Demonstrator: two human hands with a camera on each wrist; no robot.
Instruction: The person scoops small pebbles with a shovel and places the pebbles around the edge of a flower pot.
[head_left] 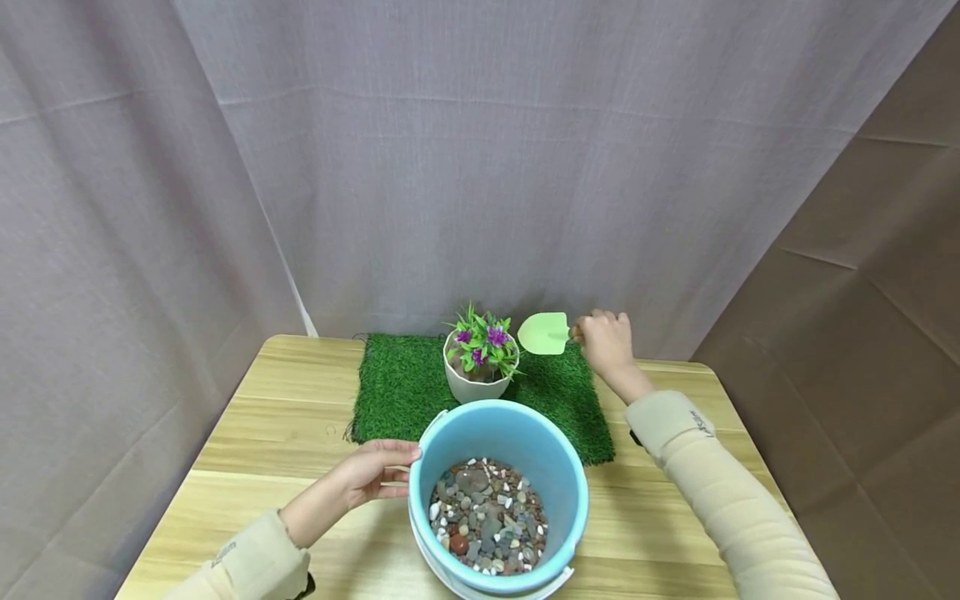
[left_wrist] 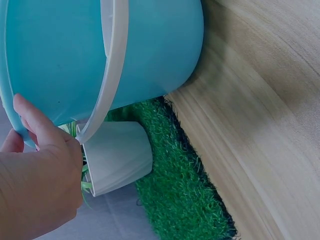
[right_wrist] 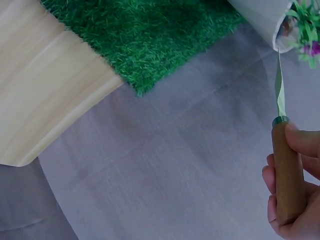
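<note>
At the left side of the bucket, the left hand pinches the rim between thumb and fingers, its forearm coming in from the lower left. The right hand has its fingers curled round the trowel, arm stretched well forward, the blade pointing left, just beside the flowers. These stand in the pot on the mat, beyond the bucket. Only the head view shows the stones inside the bucket; the right wrist view reveals the trowel's wooden handle and its blade edge-on; the left wrist view, the bail crossing the bucket's outer wall.
</note>
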